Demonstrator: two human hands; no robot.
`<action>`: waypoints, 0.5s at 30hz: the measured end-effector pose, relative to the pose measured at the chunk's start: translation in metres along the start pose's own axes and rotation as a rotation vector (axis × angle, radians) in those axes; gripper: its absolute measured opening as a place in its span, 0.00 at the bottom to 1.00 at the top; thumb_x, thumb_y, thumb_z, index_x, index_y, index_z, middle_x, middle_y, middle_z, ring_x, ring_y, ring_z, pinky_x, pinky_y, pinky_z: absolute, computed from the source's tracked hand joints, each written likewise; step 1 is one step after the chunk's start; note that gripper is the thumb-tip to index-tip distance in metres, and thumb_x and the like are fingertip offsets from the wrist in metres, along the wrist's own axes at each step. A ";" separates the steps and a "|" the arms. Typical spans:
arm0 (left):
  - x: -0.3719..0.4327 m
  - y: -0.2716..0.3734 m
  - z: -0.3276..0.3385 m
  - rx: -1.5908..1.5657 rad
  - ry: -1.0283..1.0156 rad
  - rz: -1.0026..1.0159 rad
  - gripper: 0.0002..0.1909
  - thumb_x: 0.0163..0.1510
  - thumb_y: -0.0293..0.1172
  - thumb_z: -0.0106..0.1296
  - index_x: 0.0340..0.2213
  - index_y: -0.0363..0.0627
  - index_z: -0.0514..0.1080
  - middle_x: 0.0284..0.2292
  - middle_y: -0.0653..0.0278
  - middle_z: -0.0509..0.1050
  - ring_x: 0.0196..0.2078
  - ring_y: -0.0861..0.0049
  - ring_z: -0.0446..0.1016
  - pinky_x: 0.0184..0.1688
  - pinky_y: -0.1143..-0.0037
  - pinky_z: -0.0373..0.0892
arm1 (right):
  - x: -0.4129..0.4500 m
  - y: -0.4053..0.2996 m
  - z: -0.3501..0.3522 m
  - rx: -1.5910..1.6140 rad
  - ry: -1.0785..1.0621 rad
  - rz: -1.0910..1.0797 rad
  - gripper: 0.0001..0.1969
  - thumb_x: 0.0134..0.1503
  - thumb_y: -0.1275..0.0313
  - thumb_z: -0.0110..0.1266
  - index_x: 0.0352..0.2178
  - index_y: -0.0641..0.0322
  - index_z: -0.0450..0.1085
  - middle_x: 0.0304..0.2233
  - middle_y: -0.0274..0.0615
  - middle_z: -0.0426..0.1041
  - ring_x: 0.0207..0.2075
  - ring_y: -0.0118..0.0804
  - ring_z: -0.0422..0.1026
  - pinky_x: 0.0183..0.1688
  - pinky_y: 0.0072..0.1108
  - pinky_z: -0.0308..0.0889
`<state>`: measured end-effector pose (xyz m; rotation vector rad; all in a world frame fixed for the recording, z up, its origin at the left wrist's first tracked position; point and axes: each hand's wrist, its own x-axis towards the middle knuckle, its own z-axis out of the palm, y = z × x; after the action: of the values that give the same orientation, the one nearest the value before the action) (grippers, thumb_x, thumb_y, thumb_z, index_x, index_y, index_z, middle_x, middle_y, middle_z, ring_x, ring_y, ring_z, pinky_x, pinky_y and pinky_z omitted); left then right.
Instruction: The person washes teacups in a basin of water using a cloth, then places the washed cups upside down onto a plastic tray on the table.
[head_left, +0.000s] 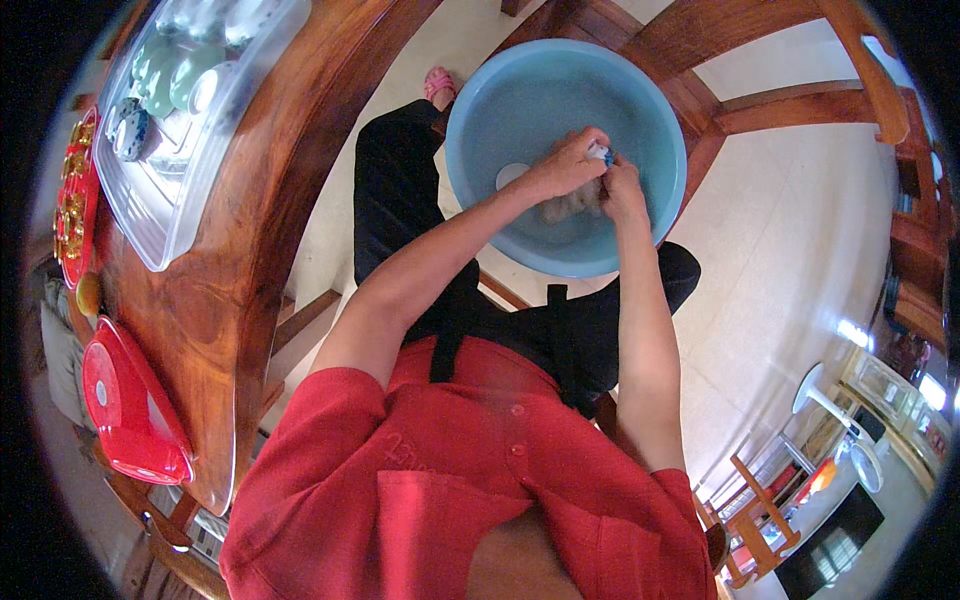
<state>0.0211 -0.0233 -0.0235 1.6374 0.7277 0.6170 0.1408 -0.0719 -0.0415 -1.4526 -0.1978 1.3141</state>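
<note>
A light-blue plastic basin (466, 187) with water in it stands before me. Over its middle my left hand (571, 163) grips a small white-and-blue piece (599, 152), perhaps a ceramic cup; the fingers hide much of it. My right hand (625, 189) meets it from the right, its fingertips against the blue side. Beneath the hands a pale, crumpled cloth-like thing (568, 208) lies in the water, blurred. Left of it, a round white thing (512, 175) rests in the basin, partly behind my left wrist.
On the wooden table (217, 300) at left is a clear plastic tray (161, 225) holding pale-green and blue-patterned ceramic ware (157, 79). A red plastic container (131, 397) and a red-and-gold ornament (73, 202) are also there. Wooden furniture (795, 105) frames the basin's right; a standing fan (866, 465) is farther off.
</note>
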 end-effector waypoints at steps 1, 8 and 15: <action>-0.002 0.002 -0.003 -0.035 0.013 0.017 0.16 0.51 0.43 0.36 0.36 0.44 0.60 0.32 0.60 0.65 0.34 0.75 0.62 0.39 0.77 0.60 | -0.009 -0.010 0.010 0.001 -0.007 0.007 0.09 0.39 0.81 0.42 0.26 0.71 0.62 0.23 0.53 0.67 0.18 0.47 0.65 0.24 0.30 0.61; 0.010 -0.014 -0.004 -0.367 0.022 -0.276 0.20 0.52 0.46 0.34 0.34 0.40 0.62 0.28 0.65 0.64 0.32 0.78 0.61 0.37 0.78 0.60 | -0.039 -0.021 0.041 -1.102 0.326 -1.135 0.08 0.40 0.78 0.47 0.26 0.68 0.63 0.23 0.50 0.65 0.27 0.51 0.65 0.31 0.33 0.61; 0.012 -0.027 0.001 -0.830 0.204 -0.523 0.15 0.52 0.40 0.36 0.32 0.39 0.61 0.29 0.63 0.65 0.33 0.73 0.63 0.37 0.73 0.61 | -0.032 -0.005 0.035 -0.900 -0.018 -0.736 0.14 0.40 0.78 0.47 0.33 0.66 0.65 0.32 0.53 0.67 0.34 0.51 0.66 0.36 0.31 0.62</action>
<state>0.0265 -0.0113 -0.0505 0.5932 0.8523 0.5907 0.1048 -0.0727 -0.0106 -1.8139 -1.3304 0.6132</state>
